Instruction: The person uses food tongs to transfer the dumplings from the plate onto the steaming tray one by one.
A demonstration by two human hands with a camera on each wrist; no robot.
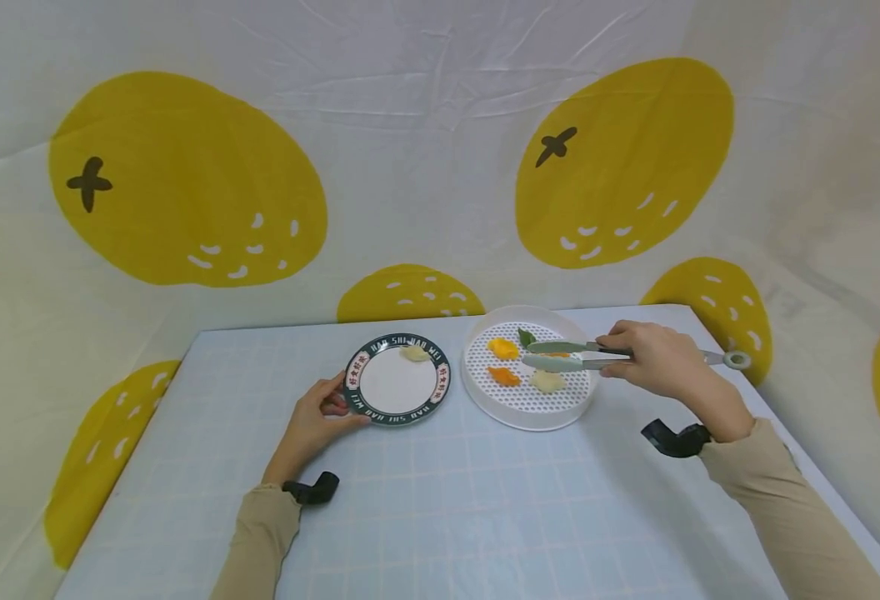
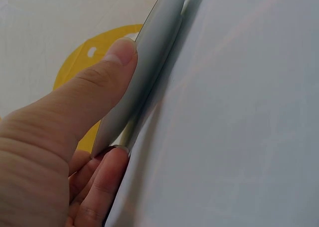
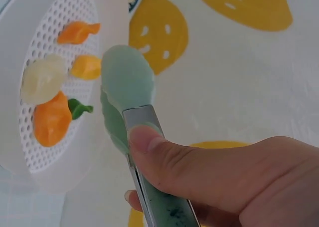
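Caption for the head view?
Left hand grips plate rim; right hand holds tongs over steamer tray.

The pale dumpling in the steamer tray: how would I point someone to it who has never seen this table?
Find the round white perforated steamer tray on the right of the table, under the tongs held by the right hand. The pale dumpling lies on the tray's near right part. It is the only cream-white piece there; its neighbours are orange.
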